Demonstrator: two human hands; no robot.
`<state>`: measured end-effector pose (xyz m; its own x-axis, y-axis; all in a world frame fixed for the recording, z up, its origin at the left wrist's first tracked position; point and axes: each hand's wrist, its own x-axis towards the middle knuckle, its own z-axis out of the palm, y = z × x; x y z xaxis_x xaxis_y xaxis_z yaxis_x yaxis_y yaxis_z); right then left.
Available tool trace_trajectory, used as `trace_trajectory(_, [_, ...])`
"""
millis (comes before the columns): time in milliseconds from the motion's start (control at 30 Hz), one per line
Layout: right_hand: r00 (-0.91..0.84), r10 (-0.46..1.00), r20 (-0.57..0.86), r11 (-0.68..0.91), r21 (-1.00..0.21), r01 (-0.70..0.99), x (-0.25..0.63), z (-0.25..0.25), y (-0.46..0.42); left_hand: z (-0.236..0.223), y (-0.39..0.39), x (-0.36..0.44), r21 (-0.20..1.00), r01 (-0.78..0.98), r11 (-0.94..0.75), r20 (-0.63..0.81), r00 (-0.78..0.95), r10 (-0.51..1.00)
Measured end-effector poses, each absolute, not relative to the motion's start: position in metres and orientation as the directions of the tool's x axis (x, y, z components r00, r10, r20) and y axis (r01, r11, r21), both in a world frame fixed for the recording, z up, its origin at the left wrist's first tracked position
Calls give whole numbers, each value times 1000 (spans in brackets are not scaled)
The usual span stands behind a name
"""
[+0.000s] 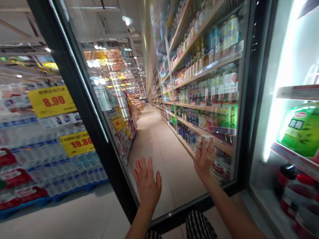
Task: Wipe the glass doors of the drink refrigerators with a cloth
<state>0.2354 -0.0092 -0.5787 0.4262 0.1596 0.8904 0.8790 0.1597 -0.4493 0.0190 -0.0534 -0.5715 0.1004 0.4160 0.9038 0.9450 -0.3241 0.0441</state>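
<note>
The glass door [171, 186] stands across the middle of the view, tilted in the camera's view, within a black frame [82, 96]. Both bare hands are at the lower half of the glass.

Left hand [147, 186]: the grip is wide and holds nothing. The palm faces the glass, the fingers point up and are slightly spread, and the thumb stands apart. Contact between palm and glass cannot be confirmed.

Right hand [204, 162]: the grip holds a crumpled white cloth [205, 138] under the fingers, at the glass. The cloth is located in the lower right part of the door, to the right of the left hand and higher than it. The forearm reaches up from the lower right.

Right of the door: a lit cabinet. A green bottle [299, 129] is on its shelf; bottles with red caps [304, 179] stand below.

Left of the door: stacked packs of water bottles [50, 146] with two yellow price signs [53, 101], reading 8.90 and 19.80. The stack stands on a blue pallet [57, 197].

Bottom edge: striped fabric [199, 225] is visible between the forearms. Rows of bottles and an aisle floor [149, 132] appear in the glass; whether reflected or seen through cannot be determined.
</note>
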Motion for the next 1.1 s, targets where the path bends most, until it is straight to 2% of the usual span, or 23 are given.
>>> trace_trajectory(133, [-9, 187, 982, 368, -62, 928, 171, -586, -20, -571, -52, 18, 25, 944, -330, 905, 118, 408])
trace_trajectory(200, [-137, 166, 977, 420, 55, 906, 164, -591, -21, -570, -52, 15, 6, 942, -335, 904, 138, 406])
trace_trajectory(267, [-84, 176, 981, 380, 11, 925, 187, -595, -16, -571, -52, 14, -1, 942, -336, 900, 148, 410])
trace_trajectory(333, [152, 187, 971, 264, -199, 944, 223, -594, -9, -572, -52, 14, 5, 942, -337, 897, 144, 418])
trace_trajectory(400, [412, 153, 898, 166, -435, 885, 247, -589, -3, -573, -52, 16, 22, 942, -336, 898, 129, 421])
trace_trajectory(433, [483, 138, 865, 150, -501, 853, 249, -585, -3, -573, -52, 17, 31, 942, -335, 898, 120, 422])
trace_trajectory(467, [499, 138, 856, 158, -516, 842, 243, -582, -4, -574, -52, 18, 38, 942, -333, 899, 114, 424])
trace_trajectory(533, [373, 167, 912, 231, -404, 885, 213, -579, -10, -574, -52, 18, 41, 942, -334, 896, 113, 429])
trace_trajectory(633, [-27, 184, 983, 383, -47, 923, 172, -580, -19, -574, -52, 17, 24, 939, -342, 895, 132, 426])
trace_trajectory(667, [-115, 176, 978, 406, 34, 913, 170, -580, -19, -574, -52, 16, 18, 939, -344, 896, 138, 423])
trace_trajectory(700, [-143, 171, 975, 404, 63, 912, 176, -581, -18, -575, -52, 15, 15, 938, -346, 897, 141, 420])
trace_trajectory(733, [-108, 174, 979, 377, 35, 926, 190, -580, -15, -575, -52, 14, 14, 937, -348, 896, 143, 420])
trace_trajectory(767, [-10, 179, 984, 328, -50, 943, 210, -579, -11, -576, -52, 14, 16, 937, -350, 896, 142, 422])
trace_trajectory(867, [408, 150, 901, 166, -430, 887, 265, -567, 2, -577, -53, 16, 39, 935, -352, 893, 125, 432])
trace_trajectory(900, [500, 130, 856, 142, -515, 845, 273, -562, 3, -577, -53, 17, 49, 935, -350, 893, 116, 434])
trace_trajectory(933, [538, 118, 834, 141, -551, 823, 273, -559, 3, -577, -53, 18, 58, 936, -348, 893, 107, 437])
trace_trajectory(967, [519, 124, 846, 157, -533, 832, 266, -557, 1, -578, -53, 19, 65, 936, -345, 893, 100, 438])
trace_trajectory(1000, [440, 150, 886, 187, -462, 867, 254, -557, -2, -578, -53, 20, 66, 937, -343, 893, 98, 440])
trace_trajectory(1100, [22, 222, 975, 325, -95, 941, 216, -565, -13, -577, -53, 20, 51, 942, -332, 889, 109, 444])
